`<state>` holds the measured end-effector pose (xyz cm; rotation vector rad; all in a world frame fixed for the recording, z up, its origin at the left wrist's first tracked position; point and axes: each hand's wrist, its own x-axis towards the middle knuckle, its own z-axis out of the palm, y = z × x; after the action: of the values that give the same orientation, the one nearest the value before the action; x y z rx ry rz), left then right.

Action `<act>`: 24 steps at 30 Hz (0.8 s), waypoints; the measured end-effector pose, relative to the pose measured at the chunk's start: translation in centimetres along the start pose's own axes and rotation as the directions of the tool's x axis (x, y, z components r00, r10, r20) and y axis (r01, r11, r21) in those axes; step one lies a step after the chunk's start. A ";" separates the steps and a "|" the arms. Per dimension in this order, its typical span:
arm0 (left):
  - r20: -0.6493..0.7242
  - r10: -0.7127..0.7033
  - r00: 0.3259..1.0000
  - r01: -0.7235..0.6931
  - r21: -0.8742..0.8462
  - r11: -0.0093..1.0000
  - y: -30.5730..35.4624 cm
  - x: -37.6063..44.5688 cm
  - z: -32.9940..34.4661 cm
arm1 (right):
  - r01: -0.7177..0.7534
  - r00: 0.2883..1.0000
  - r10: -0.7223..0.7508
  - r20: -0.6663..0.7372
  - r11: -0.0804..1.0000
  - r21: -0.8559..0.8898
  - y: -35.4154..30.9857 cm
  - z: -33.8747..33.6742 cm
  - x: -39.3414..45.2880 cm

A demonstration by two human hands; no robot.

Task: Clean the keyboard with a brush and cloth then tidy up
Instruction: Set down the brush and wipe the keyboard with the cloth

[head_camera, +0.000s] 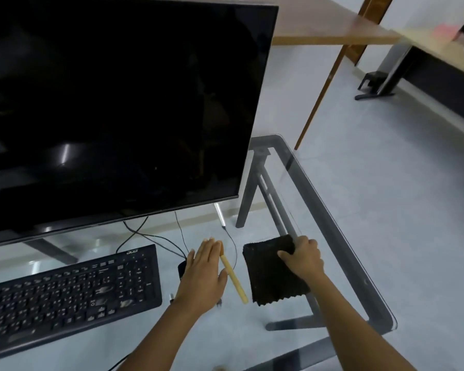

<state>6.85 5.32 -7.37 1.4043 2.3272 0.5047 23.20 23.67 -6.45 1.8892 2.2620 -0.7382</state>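
Keyboard [70,293] sits on the glass desk [340,231]. Left hand [202,274] lies flat, fingers straight and together, right beside the yellow brush [233,278]. Right hand [303,258] grips the dark cloth [271,274], fingers curled over its edge.

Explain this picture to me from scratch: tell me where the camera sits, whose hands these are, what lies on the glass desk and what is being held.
No machine here: a person wears one camera on the head, looking down at their own bare hands. On the glass desk stand a dark monitor and a black keyboard. The left hand lies open, fingers straight, over a yellow-handled brush, not plainly gripping it. The right hand curls its fingers over the far edge of a dark cloth that lies flat on the glass. Cables run behind the keyboard.
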 end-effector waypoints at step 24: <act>-0.005 -0.658 0.753 0.245 -0.926 0.287 -17.9 -12.0 -13.3 | 0.539 0.715 -0.614 0.334 0.788 0.296 -27.5 7.0 -18.9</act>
<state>-8.07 -14.68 -2.99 0.0379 1.9467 1.6372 -0.20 0.72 2.71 0.8796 2.5432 -1.3121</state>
